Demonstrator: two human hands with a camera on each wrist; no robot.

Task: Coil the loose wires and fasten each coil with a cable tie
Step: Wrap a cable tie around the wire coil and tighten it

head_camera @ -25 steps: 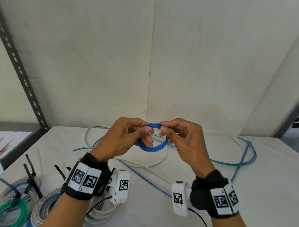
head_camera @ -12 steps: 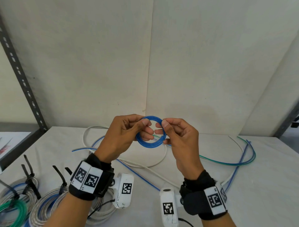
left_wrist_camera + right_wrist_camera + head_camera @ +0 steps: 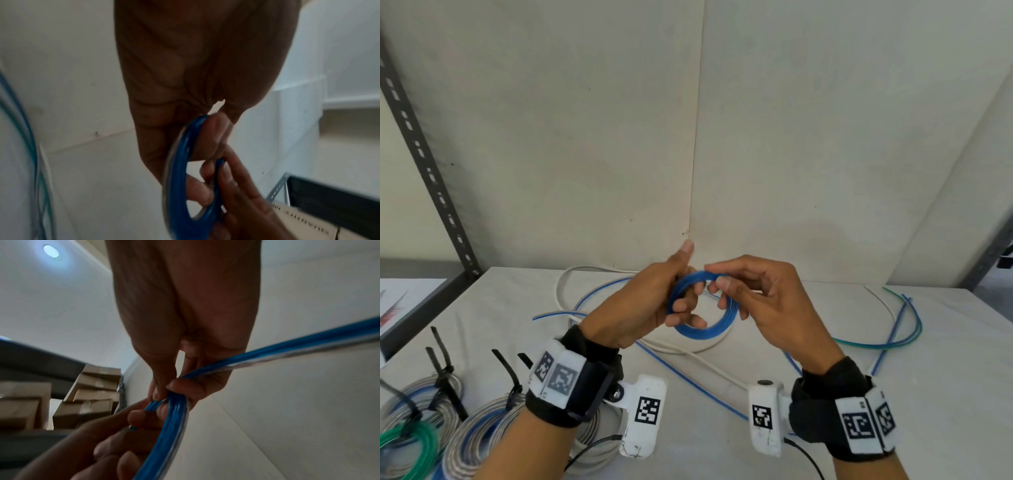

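Note:
A small blue wire coil (image 3: 702,330) of several turns hangs above the table between both hands. My left hand (image 3: 654,305) grips its left side with fingers curled through the ring and the thumb raised. My right hand (image 3: 753,301) pinches the top right of the coil between thumb and forefinger. In the left wrist view the coil (image 3: 176,186) is seen edge-on under the fingers. In the right wrist view the blue strands (image 3: 174,415) run through the pinch, and a loose length of the wire (image 3: 308,344) trails off to the right.
Tied coils (image 3: 482,431) with black cable ties (image 3: 441,370) lie at the front left, one of them green (image 3: 410,445). Loose white (image 3: 571,274), blue (image 3: 688,380) and green (image 3: 893,342) wires sprawl over the white table (image 3: 945,394). A slotted metal upright (image 3: 424,154) stands at the left.
The coil has tilted flatter and dropped slightly. My left thumb has lifted off it and points up, while my right hand has shifted its pinch round the top of the ring.

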